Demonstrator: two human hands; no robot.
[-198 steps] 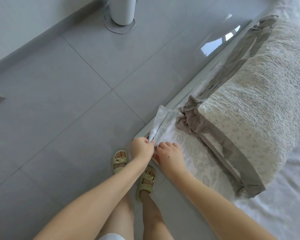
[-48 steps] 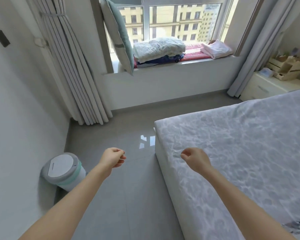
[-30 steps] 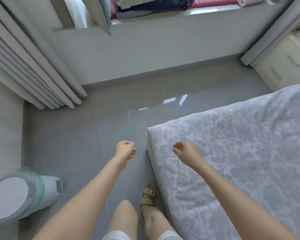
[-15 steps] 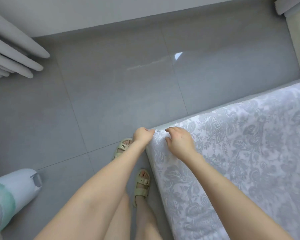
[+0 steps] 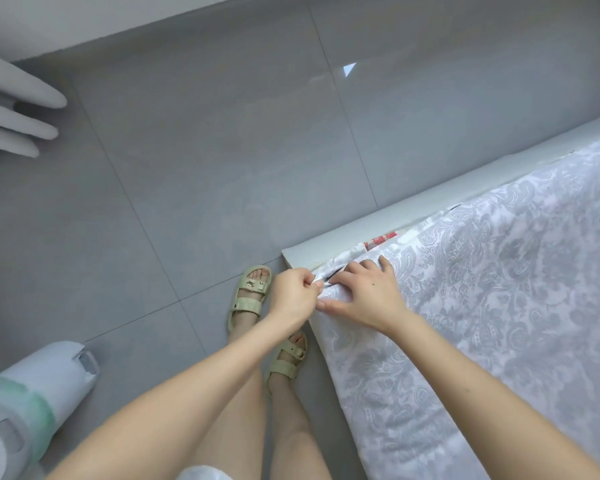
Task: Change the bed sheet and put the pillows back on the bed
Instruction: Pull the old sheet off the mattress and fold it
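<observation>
At the bed's corner, the head view shows one grey-and-white patterned bed sheet (image 5: 482,306) spread above one white bed base (image 5: 395,216). Two pale green sandals (image 5: 250,294) stand on the grey tiled floor (image 5: 222,150), and one white-and-green bin (image 5: 32,393) sits at lower left. The left hand (image 5: 293,296) pinches a fold at the sheet's corner, fingers curled tight around it. The right hand (image 5: 364,296) lies just beside it, palm down, fingers straight and spread, pressing the sheet.
</observation>
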